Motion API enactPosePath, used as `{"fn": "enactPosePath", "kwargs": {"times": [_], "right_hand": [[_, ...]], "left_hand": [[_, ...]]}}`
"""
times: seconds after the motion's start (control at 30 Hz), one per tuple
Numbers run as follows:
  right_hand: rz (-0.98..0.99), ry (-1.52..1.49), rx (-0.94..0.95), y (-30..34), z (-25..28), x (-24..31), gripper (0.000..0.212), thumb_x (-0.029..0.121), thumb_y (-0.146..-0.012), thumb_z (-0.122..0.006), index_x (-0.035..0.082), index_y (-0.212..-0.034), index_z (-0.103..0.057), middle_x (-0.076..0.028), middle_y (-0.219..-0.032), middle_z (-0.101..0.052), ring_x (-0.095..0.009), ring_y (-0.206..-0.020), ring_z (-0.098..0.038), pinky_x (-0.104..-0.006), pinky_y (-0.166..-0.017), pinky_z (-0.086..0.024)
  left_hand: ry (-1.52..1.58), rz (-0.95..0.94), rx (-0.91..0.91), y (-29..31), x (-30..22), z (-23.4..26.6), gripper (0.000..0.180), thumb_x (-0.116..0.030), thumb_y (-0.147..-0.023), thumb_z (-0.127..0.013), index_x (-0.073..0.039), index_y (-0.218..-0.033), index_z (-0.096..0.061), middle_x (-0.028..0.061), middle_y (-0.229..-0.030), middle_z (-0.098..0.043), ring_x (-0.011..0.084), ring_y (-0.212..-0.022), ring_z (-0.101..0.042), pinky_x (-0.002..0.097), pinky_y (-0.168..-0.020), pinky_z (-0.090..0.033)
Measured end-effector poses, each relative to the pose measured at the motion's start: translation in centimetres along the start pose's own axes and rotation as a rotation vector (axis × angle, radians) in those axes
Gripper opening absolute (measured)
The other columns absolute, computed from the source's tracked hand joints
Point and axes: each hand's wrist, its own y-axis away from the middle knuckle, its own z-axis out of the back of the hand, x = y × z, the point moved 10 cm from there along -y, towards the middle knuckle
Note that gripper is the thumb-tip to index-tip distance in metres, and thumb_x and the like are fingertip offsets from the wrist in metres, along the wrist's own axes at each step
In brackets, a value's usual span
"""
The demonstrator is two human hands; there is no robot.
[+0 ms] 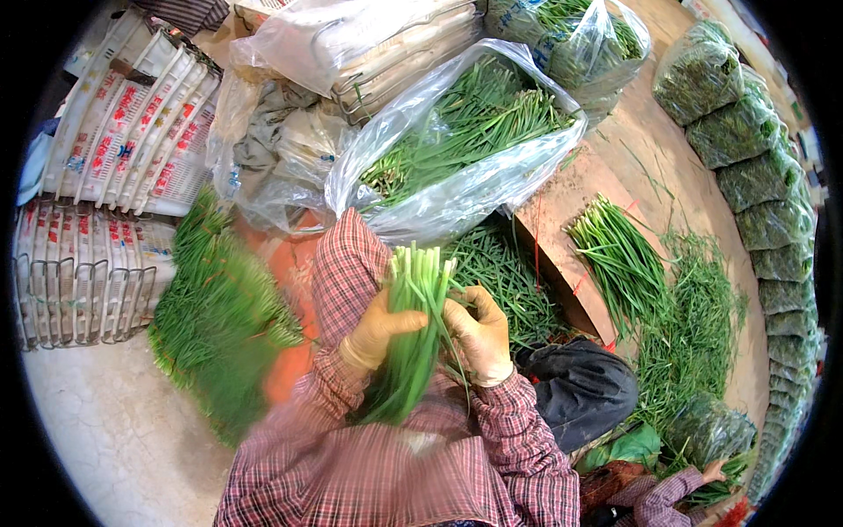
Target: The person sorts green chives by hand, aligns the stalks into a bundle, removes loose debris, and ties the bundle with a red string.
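Note:
A bunch of garlic chives point(411, 329) stands upright in front of my chest, pale cut ends up and green leaves hanging down. My left hand point(379, 332), in a yellowish rubber glove, is wrapped round its left side with the thumb across the front. My gloved right hand point(480, 332) is at the bunch's right edge, thumb and forefinger pinched on a loose chive leaf point(458, 358) that hangs down beside it. Past my hands lies an open clear plastic bag point(448, 211) filled with chives point(492, 110).
A chive heap point(215, 325) lies at left, beside stacked white crates point(92, 272). A tied-looking bundle point(619, 259) rests on a brown board point(571, 206) at right, with loose leaves point(689, 351) scattered beyond. Filled bags point(764, 189) line the far right. Another person's hand point(713, 472) shows at lower right.

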Motion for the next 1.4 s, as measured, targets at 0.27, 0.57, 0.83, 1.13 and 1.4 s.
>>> {"fn": "enactPosePath", "kwargs": {"times": [0.27, 0.57, 0.83, 1.13, 1.4], "right_hand": [[0.303, 0.541, -0.01, 1.5, 0.4, 4.7, 0.018, 0.015, -0.093, -0.072, 0.0, -0.103, -0.074, -0.005, -0.092, -0.073, -0.011, -0.084, -0.065, -0.0278, -0.076, -0.052], [0.275, -0.053, -0.279, -0.8, 8.0, 4.8, 0.023, 0.024, -0.098, -0.064, 0.002, -0.095, -0.069, -0.004, -0.084, -0.069, -0.011, -0.067, -0.06, -0.0261, -0.062, -0.047], [0.215, 0.132, 0.123, 1.9, 1.1, 6.4, 0.071, 0.038, -0.096, -0.066, 0.003, -0.153, -0.041, -0.016, -0.143, -0.055, -0.023, -0.127, -0.055, -0.0365, -0.106, -0.043], [0.205, 0.168, 0.333, 0.9, -1.4, 7.4, 0.072, 0.021, -0.088, -0.078, 0.01, -0.153, -0.047, -0.007, -0.141, -0.058, -0.021, -0.13, -0.052, -0.0361, -0.112, -0.038], [0.106, 0.137, 0.397, 1.5, -3.5, 8.3, 0.086, 0.024, -0.081, -0.084, 0.007, -0.154, -0.043, -0.012, -0.142, -0.057, -0.023, -0.129, -0.055, -0.035, -0.112, -0.04]], "left_hand": [[-0.033, 0.104, 0.102, 0.8, 0.7, -1.2, 0.066, -0.018, -0.08, -0.082, -0.002, -0.137, -0.055, 0.0085, -0.12, -0.068, 0.019, -0.103, -0.067, 0.0331, -0.088, -0.056], [-0.026, 0.072, 0.179, 0.8, 1.2, -2.8, 0.065, -0.018, -0.079, -0.084, -0.001, -0.135, -0.056, 0.0095, -0.118, -0.067, 0.0197, -0.106, -0.064, 0.0338, -0.094, -0.051], [-0.07, 0.046, 0.171, 0.5, 1.0, -2.9, 0.068, -0.015, -0.08, -0.082, -0.001, -0.139, -0.051, 0.0081, -0.119, -0.066, 0.0184, -0.106, -0.065, 0.0333, -0.094, -0.052], [0.301, 0.263, 0.277, 1.3, 2.2, -3.4, 0.075, -0.015, -0.081, -0.065, -0.002, -0.15, -0.04, 0.0164, -0.129, -0.064, 0.0284, -0.108, -0.067, 0.0426, -0.096, -0.055], [0.654, 0.414, 0.574, 1.8, 3.4, -5.4, 0.061, -0.013, -0.087, -0.057, 0.004, -0.145, -0.046, 0.0268, -0.136, -0.06, 0.0396, -0.119, -0.064, 0.0536, -0.106, -0.049]]}}
